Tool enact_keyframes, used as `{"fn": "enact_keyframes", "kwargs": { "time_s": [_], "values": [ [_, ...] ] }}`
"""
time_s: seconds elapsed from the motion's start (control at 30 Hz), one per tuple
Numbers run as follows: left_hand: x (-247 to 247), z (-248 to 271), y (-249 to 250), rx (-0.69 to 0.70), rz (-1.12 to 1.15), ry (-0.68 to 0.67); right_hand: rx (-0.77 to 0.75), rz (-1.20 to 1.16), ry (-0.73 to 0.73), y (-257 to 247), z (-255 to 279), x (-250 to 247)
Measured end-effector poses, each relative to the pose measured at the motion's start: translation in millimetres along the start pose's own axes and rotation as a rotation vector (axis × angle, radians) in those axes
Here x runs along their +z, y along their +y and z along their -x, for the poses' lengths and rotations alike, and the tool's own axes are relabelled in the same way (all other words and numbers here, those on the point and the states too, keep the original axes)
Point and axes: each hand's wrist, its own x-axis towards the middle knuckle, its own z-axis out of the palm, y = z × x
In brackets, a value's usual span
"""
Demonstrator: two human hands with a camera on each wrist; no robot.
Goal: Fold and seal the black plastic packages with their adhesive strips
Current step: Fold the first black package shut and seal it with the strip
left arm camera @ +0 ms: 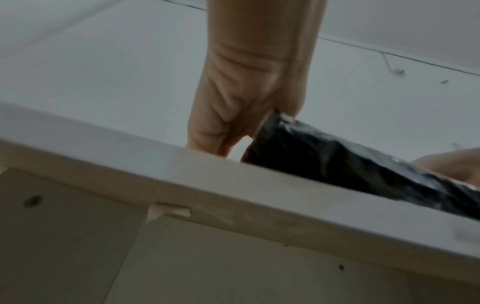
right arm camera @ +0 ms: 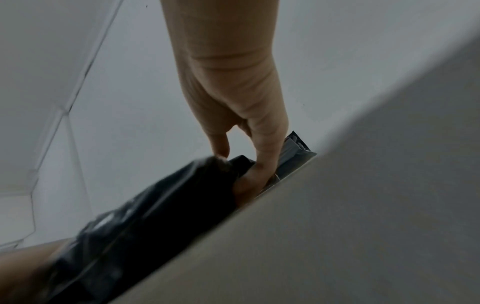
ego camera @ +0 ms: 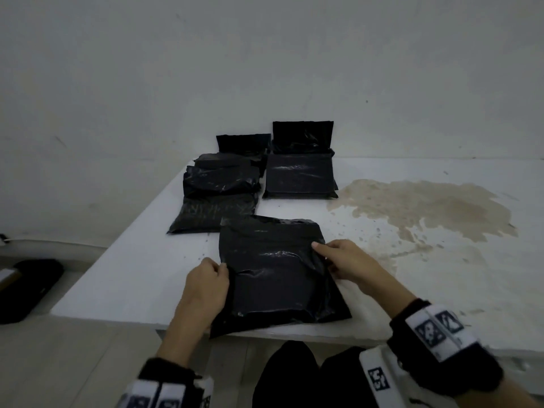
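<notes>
White desk (ego camera: 123, 269) against a pale wall (ego camera: 265, 54), marked on the right by one brown stain (ego camera: 426, 207). Nearest the front edge, one black plastic package (ego camera: 273, 278) lying flat, its near corner overhanging the edge slightly. Left hand (ego camera: 206, 287) at the package's left edge, fingers curled and pinching the plastic; seen from the left wrist view as a thumb and fingers (left arm camera: 233, 115) closed on the black film (left arm camera: 337, 164). Right hand (ego camera: 350, 263) at the right edge, thumb on top and fingers tucked under, gripping it; confirmed in the right wrist view, hand (right arm camera: 246, 127) clamped on the package (right arm camera: 145, 209).

Behind, more black packages in two groups. On the left, a pile (ego camera: 217, 195) of overlapping ones, at least three, exact count unclear in the dark plastic. On the right, a neater stack (ego camera: 300, 175) with one flap (ego camera: 303, 135) standing upright at the back; a second upright flap (ego camera: 244, 142) behind the left pile.

Off the desk at far left, one dark flat case (ego camera: 26, 287) lying lower down. Two wrist bands with printed markers, one on each forearm, the right one (ego camera: 441, 331) fully visible.
</notes>
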Motion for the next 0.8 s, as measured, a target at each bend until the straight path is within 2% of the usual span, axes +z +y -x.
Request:
{"fn": "enact_keyframes", "kwargs": {
  "time_s": [0.1, 0.23, 0.3, 0.37, 0.47, 0.63, 0.8],
  "values": [
    [-19.4, -33.0, -0.3, -0.071, 0.033, -0.131, 0.082, 0.006, -0.054, -13.6, -9.1, -5.1],
    [-37.4, -60.0, 1.9, -0.257, 0.366, -0.326, 0.15, -0.015, -0.06, -31.2, -17.3, -7.0],
    [-38.6, -65.6, 3.4, -0.312, 0.449, -0.441, 0.16, -0.013, -0.029, -36.3, -22.8, -7.2],
    [-36.1, -68.8, 5.6, -0.311, 0.491, -0.426, 0.161, 0.014, 0.001, -37.7, -27.4, -7.7],
    [-28.5, -71.8, 6.9, -0.246, 0.557, -0.317, 0.126, -0.034, 0.033, -34.1, -32.1, -8.5],
    [-24.7, -76.5, -1.8, -0.139, 0.674, -0.213, -0.034, -0.114, 0.069, -24.9, -32.8, -14.3],
    [-21.4, -79.4, 3.5, -0.099, 0.705, -0.281, -0.134, -0.211, 0.107, -26.9, -35.0, -13.6]
  ]
}}
